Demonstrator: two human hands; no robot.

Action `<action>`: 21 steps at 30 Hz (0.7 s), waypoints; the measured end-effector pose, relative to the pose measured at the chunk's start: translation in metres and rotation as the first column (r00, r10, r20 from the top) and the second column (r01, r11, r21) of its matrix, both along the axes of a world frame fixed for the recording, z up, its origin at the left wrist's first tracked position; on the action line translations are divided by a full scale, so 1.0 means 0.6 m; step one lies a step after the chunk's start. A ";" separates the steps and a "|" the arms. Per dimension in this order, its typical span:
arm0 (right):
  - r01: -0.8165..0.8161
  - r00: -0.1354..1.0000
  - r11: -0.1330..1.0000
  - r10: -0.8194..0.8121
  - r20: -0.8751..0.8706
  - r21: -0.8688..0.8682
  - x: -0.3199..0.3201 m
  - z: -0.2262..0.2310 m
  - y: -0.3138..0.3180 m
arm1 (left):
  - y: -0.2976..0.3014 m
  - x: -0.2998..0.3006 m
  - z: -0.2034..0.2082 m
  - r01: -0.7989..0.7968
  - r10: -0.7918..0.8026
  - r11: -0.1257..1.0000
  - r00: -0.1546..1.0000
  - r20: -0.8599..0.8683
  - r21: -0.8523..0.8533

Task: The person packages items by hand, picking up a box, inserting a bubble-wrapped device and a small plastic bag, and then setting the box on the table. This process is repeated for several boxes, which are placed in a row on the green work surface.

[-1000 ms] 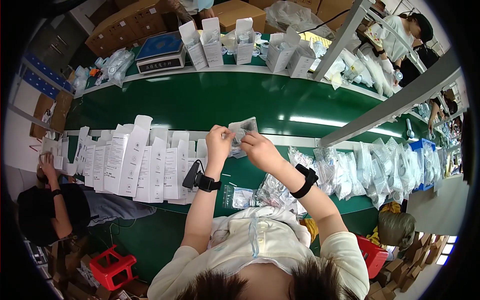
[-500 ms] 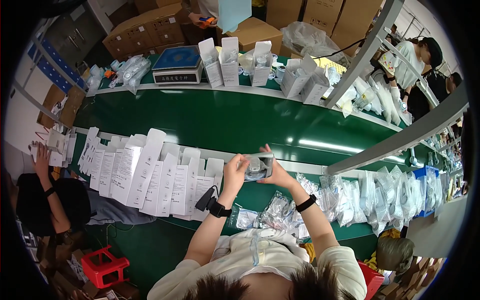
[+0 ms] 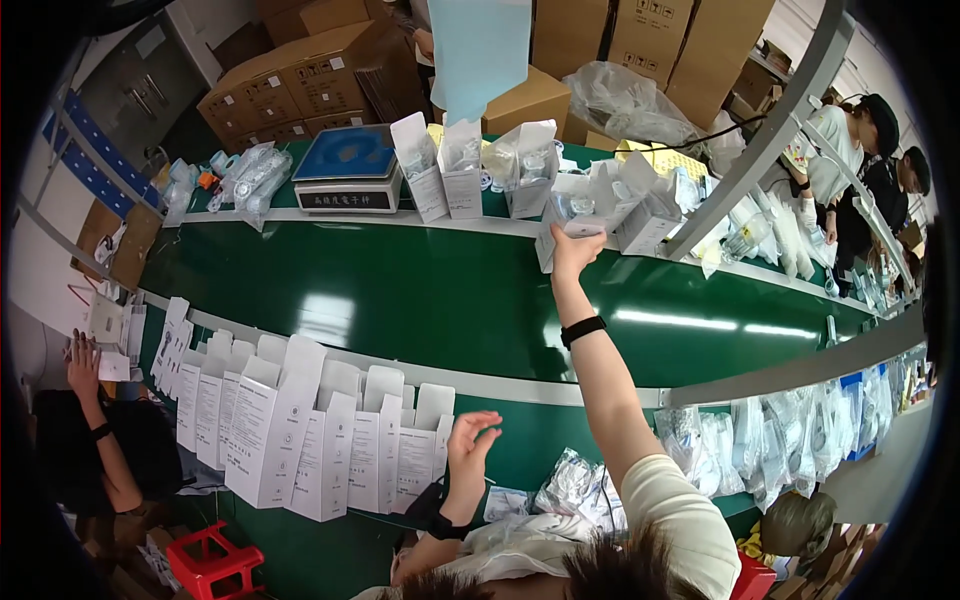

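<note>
My right hand (image 3: 574, 254) reaches to the far side of the green work surface (image 3: 430, 290), its fingers round the lower part of a white open-topped box (image 3: 580, 222). Something clear and plastic-wrapped shows in its top. More white open boxes (image 3: 463, 192) stand along the far ledge on both sides of it. Nearer to me my left hand (image 3: 468, 450) is raised and holds nothing, its fingers bent and apart. A row of white upright boxes (image 3: 262, 430) stands just to its left, and clear bagged parts (image 3: 570, 483) lie to its right.
A blue-topped scale (image 3: 348, 170) sits on the far ledge, with bagged parts (image 3: 258, 180) beside it. A grey metal post (image 3: 760, 130) rises at the right. Many clear bags (image 3: 760, 450) line the near right edge. Another person's hand (image 3: 82, 365) is at the far left, above a red stool (image 3: 213, 560).
My right hand has moved from the near side to the far ledge and now holds a white box there. My left hand has let go of the clear-wrapped item and dropped back toward me.
</note>
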State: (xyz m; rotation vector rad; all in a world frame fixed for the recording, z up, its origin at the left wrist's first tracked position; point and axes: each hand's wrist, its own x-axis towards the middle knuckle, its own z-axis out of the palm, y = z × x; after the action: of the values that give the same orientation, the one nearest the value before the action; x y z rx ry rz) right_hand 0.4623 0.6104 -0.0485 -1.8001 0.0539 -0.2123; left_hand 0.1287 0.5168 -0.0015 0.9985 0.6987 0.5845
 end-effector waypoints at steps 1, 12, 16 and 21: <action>0.084 0.996 0.996 -0.085 -0.027 -0.041 0.017 -0.012 0.014 | -0.004 0.002 -0.009 -0.002 0.002 1.000 1.000 0.000 0.002; 0.281 0.959 0.959 -0.279 0.057 -0.035 0.089 -0.055 0.108 | -0.012 0.007 -0.034 0.049 -0.057 0.990 0.997 -0.051 -0.136; 0.173 0.981 0.983 -0.178 0.083 0.057 0.076 -0.045 0.115 | 0.010 -0.031 0.025 0.111 0.306 0.721 0.835 -0.457 0.684; 0.191 0.969 0.982 -0.186 0.161 -0.014 0.061 -0.058 0.055 | 0.044 -0.072 0.038 0.467 0.520 0.476 0.534 -0.667 0.745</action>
State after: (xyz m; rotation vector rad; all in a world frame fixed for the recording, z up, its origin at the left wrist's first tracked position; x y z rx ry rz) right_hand 0.4989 0.6435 -0.0830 -1.8015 0.1089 -0.4946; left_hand 0.0855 0.5431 0.0210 2.4376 1.3633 0.4272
